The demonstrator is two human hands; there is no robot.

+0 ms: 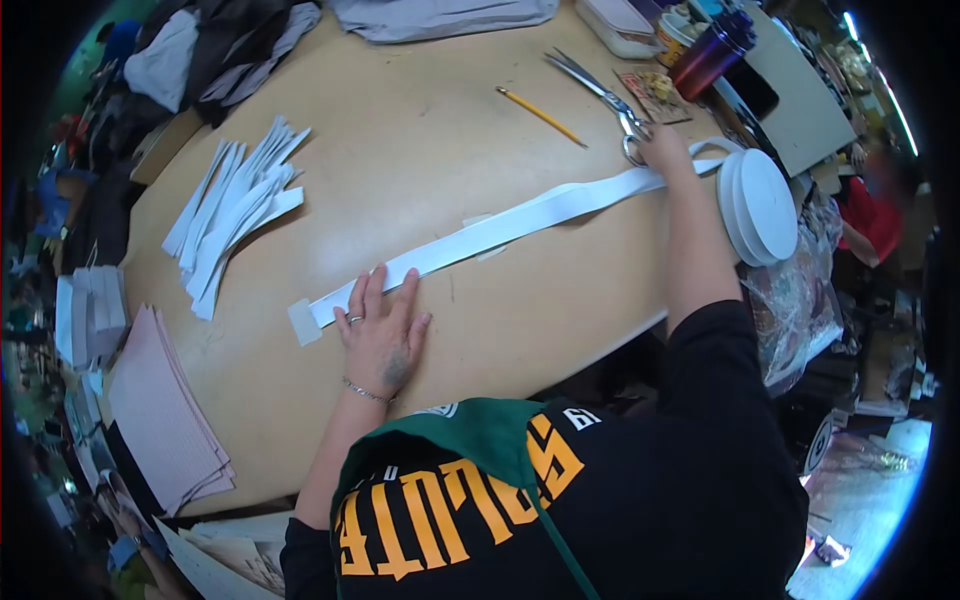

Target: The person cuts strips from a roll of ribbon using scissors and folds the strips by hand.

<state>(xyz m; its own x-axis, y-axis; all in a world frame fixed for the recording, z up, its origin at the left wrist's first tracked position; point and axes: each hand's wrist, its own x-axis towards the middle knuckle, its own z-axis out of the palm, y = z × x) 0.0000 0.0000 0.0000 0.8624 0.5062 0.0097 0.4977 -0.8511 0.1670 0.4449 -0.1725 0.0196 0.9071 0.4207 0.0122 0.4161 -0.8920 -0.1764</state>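
A long white fabric band (530, 213) stretches diagonally over the table, from a whitish patch of tape (303, 322) to a white roll (768, 207) at the right. My left hand (383, 325) lies on the band near its left end, fingers stretched out and pressing it flat. At the far end, my right hand (665, 150) is at the handles of metal scissors (605, 97), fingers closed around one loop; the blades point away from me. Part of the handle is hidden by the hand. Beneath the right forearm the band passes toward the roll.
A pile of cut white strips (235, 205) lies at the left, near pink sheets (165, 410). A yellow pencil (541, 116) rests beside the scissors. At the back right stand a purple bottle (712, 55) and a plastic container (618, 28). Folded grey cloth (440, 15) lies at the back.
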